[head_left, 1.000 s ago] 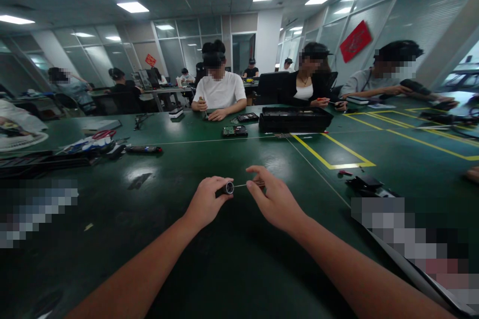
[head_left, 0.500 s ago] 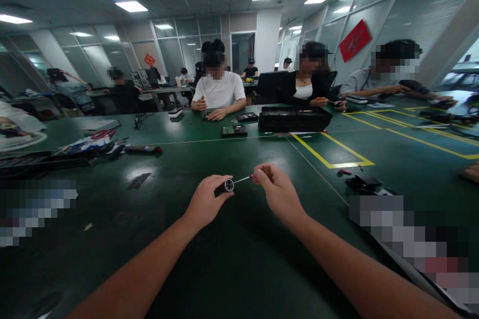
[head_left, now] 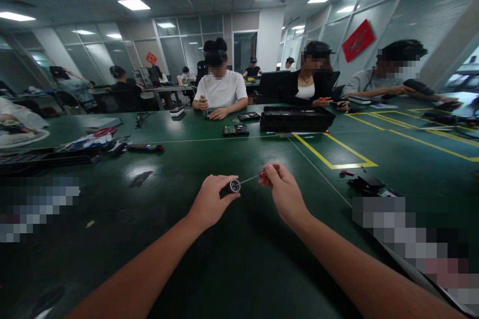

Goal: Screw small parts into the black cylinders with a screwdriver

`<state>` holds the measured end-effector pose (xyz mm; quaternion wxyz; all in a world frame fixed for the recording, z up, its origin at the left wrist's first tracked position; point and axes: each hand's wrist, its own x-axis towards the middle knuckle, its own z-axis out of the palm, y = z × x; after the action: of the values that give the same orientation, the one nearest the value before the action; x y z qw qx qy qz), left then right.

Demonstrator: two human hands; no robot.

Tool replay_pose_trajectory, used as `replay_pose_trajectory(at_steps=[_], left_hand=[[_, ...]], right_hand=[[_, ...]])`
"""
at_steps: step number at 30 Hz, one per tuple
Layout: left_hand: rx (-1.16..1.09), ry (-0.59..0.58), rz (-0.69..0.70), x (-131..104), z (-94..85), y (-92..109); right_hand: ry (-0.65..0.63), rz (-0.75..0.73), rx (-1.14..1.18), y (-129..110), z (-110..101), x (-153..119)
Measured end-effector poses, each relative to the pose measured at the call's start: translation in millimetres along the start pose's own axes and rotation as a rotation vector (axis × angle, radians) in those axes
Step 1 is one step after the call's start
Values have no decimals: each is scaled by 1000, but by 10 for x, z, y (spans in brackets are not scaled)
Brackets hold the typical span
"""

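Between the thumb and fingers of my left hand [head_left: 210,200] is a small black cylinder [head_left: 234,186] with a silvery ring round its open end, which faces me. My right hand [head_left: 280,187] pinches a thin screwdriver [head_left: 250,178] by its red handle, mostly hidden by the fingers. The metal shaft points left, and its end meets the rim of the cylinder; whether it goes inside I cannot tell. Both hands are held above the green table [head_left: 209,279].
Across the table lie a green circuit board [head_left: 236,130] and a long black box [head_left: 297,118]. Red-handled scissors [head_left: 105,132] and a dark pen-like tool [head_left: 145,148] lie at left. Black parts [head_left: 368,184] sit at right. Co-workers sit opposite, including a person in white [head_left: 220,88].
Both hands have shifted slightly right in view, my right hand a bit farther from the cylinder. More of the screwdriver's shaft shows between them. The cylinder stays in my left hand.
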<state>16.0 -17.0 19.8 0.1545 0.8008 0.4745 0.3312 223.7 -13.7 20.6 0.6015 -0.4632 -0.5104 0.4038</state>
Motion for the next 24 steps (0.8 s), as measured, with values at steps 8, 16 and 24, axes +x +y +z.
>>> replay_pose_trajectory(at_steps=[8,16,24], left_hand=[[33,7,-5,11,-4,-3],[43,1,-12,0,-11,-21],[47,9,-15,-2,-10,-51]], right_hand=[[-11,-136,-396,-255,-36,-73],[-96,-219,-491,-286,-64,-103],[-144,-272,-577,-294,-64,-105]])
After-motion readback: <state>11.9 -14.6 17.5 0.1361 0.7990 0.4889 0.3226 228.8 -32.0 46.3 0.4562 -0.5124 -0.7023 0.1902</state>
